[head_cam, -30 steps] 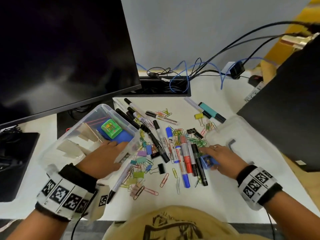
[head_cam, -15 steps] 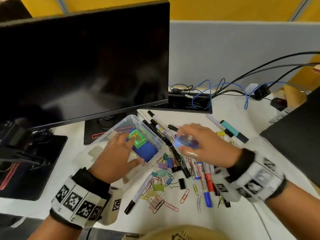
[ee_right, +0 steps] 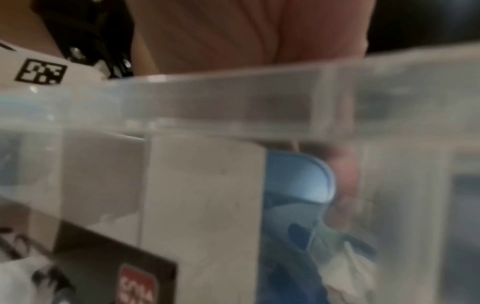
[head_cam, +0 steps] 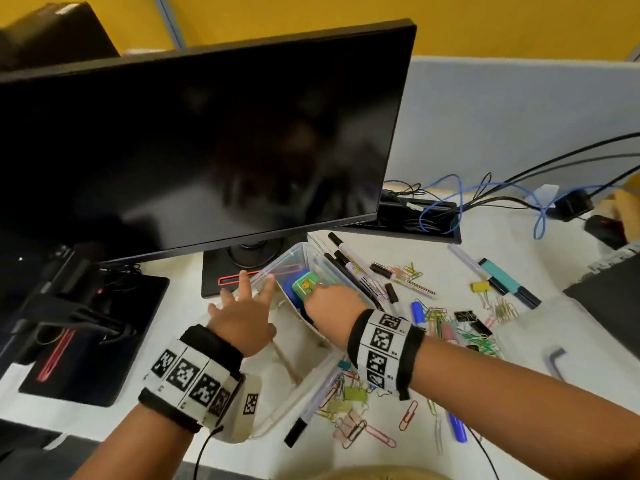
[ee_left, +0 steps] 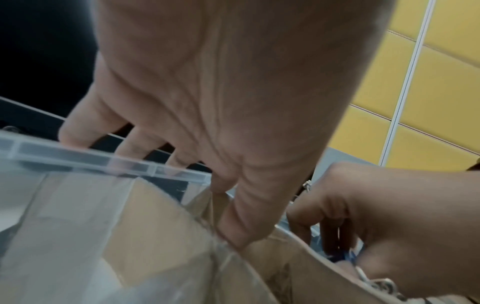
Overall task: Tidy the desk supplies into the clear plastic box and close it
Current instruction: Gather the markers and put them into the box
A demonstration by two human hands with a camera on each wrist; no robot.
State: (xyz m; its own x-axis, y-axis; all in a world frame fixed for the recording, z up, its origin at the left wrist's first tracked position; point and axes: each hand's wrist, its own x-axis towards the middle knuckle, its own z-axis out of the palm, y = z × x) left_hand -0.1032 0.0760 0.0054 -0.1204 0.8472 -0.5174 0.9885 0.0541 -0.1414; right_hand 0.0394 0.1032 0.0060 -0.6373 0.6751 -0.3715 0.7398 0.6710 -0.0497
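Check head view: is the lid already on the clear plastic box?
No. The clear plastic box is open at the top, with the right hand reaching inside beside a green square item.

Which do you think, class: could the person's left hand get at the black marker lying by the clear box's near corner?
Probably yes. The left hand rests open on the clear plastic box, holding nothing, and the black marker lies uncovered beside its wrist; only the box's near corner stands between them.
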